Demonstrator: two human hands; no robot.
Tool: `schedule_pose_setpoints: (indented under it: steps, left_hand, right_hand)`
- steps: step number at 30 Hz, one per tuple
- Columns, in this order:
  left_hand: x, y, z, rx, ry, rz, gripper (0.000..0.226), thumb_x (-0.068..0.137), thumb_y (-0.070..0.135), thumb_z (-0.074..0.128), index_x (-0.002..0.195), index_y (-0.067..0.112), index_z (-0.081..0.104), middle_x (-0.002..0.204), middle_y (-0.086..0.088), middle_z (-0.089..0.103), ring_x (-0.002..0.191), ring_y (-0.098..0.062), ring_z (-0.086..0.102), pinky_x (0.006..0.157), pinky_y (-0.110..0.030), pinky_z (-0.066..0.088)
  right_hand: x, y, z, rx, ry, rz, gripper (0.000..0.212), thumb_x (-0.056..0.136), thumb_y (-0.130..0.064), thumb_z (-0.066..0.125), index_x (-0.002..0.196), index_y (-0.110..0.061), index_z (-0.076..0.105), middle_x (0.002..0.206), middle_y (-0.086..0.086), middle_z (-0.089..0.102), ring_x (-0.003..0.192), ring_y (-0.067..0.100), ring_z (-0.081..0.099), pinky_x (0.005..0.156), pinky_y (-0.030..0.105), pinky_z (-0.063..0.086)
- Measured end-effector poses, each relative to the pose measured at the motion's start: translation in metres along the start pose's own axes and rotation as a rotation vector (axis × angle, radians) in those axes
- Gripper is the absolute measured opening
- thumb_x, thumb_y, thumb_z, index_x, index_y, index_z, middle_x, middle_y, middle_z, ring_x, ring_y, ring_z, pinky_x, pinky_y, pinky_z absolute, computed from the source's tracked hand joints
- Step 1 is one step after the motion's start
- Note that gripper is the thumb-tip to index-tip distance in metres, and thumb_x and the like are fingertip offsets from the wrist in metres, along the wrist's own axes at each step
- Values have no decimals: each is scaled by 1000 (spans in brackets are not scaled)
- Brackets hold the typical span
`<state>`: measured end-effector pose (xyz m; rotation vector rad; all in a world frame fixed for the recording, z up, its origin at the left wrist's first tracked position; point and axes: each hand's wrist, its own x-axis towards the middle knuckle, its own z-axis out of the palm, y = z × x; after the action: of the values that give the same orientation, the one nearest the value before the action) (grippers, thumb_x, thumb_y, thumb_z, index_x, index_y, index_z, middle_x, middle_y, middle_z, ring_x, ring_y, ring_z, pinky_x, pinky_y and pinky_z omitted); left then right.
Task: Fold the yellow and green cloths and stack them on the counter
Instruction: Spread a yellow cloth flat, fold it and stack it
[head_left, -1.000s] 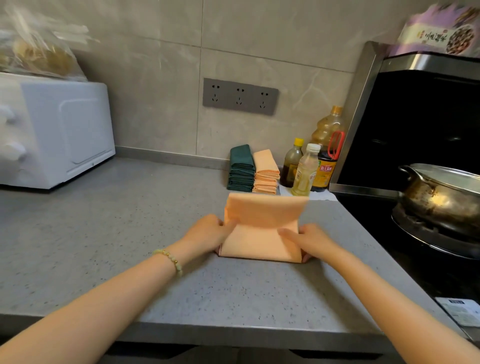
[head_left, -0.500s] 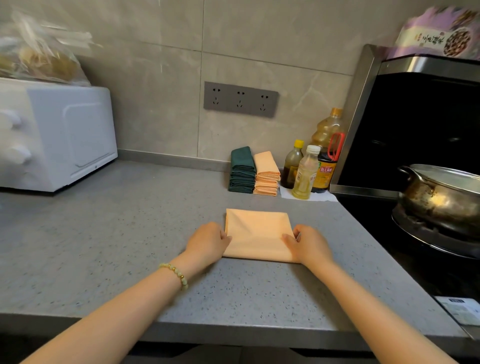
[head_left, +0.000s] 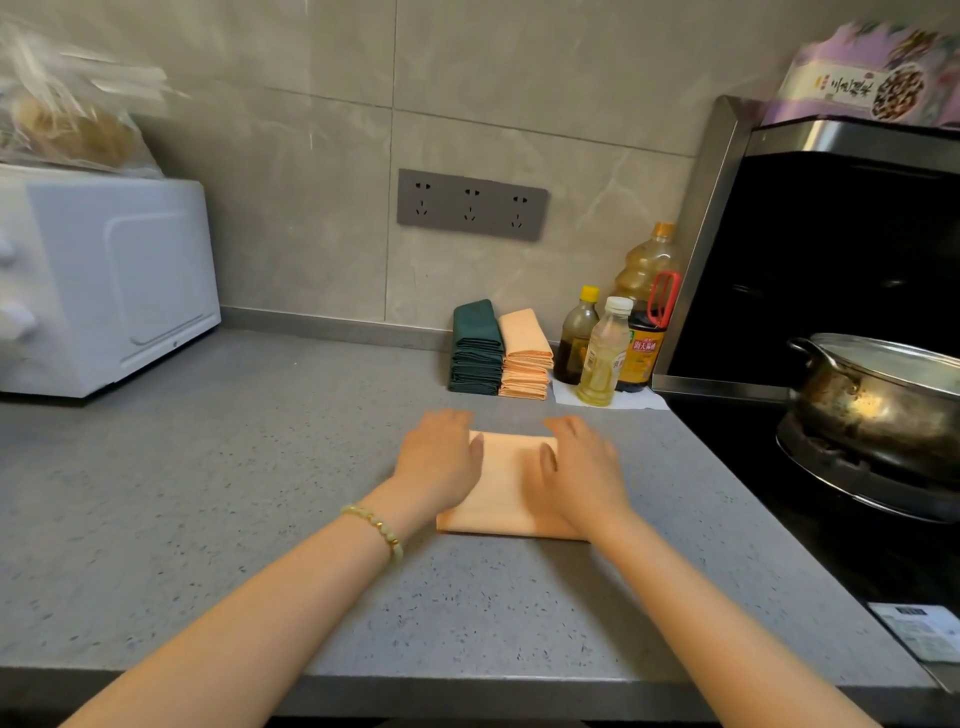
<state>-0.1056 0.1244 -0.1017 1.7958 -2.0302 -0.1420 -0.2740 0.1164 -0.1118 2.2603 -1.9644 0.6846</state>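
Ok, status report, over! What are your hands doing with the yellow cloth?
Left hand and right hand flat on the yellow cloth. Cloth folded, on the counter. Nothing between it and the yellow stack; bottles beside that stack.

Counter (head_left: 208, 493) left open; stacks (head_left: 498, 353), bottles (head_left: 602, 353) behind; stove (head_left: 831, 519) right.
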Motion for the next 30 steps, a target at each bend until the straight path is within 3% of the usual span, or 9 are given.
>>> schedule_pose_setpoints:
  steps: [3,7,19,30]
  left_hand:
    - [21,18,24,103,-125,82,47,104,26,24,150,14,24,158,-6,21,145,-25,16,118,-38,11]
    - [33,11,59,152,-196,39,49,104,29,19,151,20,18,159,-2,15,147,-22,8,119,-43,2]
    - [26,9,61,211,-248,6,52,104,35,10,154,23,2,161,1,-4,148,-21,-5,119,-43,-8]
    - [-37,-5,51,196,-192,42,52,104,35,12,153,25,1,161,3,-2,148,-18,-5,119,-39,-8]
  right_hand:
    - [17,-13,17,9,-184,-32,46,103,-28,28,147,-16,29,156,4,23,145,19,15,118,37,7]
    - [20,-8,47,15,-335,-26,48,104,-31,19,150,-19,22,158,0,15,146,15,11,118,35,5]
    - [14,-11,47,-17,-354,-36,49,104,-32,15,151,-23,12,159,-3,7,146,13,5,117,33,2]
    - [-47,-33,36,-3,-351,-59,50,103,-32,12,152,-24,8,160,-3,1,146,13,-1,118,33,-3]
